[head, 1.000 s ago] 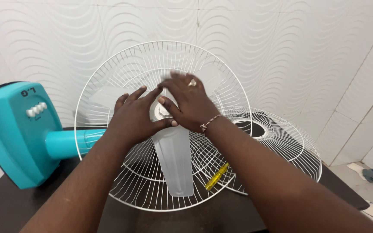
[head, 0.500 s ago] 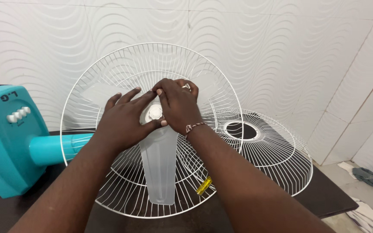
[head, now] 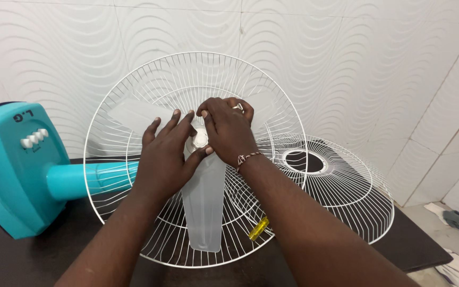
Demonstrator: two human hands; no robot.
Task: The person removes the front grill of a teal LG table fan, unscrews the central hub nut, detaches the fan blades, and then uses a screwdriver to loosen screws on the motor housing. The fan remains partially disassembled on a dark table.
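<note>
1. The right hand (head: 228,130) lay over the hub of the fan blade (head: 203,199), its fingertips pinched together on the small white cap (head: 200,139) at the centre; this grip was clamped on the cap.
2. The left hand (head: 167,155) rested flat against the hub beside the cap, fingers spread and apart, thumb touching the hub just below the cap; it pressed on the blade and enclosed nothing.
3. A thin beaded bracelet (head: 245,157) circled the right wrist, and a ring showed on one finger of that hand.
4. The fan blade was translucent white. One vane hung straight down from the hub; two others rose to the upper left and upper right, partly hidden behind the hands.
5. The blade sat inside the rear grille (head: 134,85), a round white wire guard standing nearly upright with its lower rim on the desk (head: 38,255).
6. A turquoise neck (head: 88,178) ran from behind the grille to the left and joined the turquoise fan base (head: 11,170), which lay tipped on the dark desk with its white push buttons (head: 34,139) facing the camera.
7. The front grille (head: 346,186), a second white wire guard with a dark centre ring, lay tilted on the desk to the right, just beside the rear grille.
8. A small yellow tool (head: 258,228) lay on the desk at the lower rim of the rear grille, seen through the wires.
9. White wavy-patterned tiles (head: 346,64) formed the wall behind.
</note>
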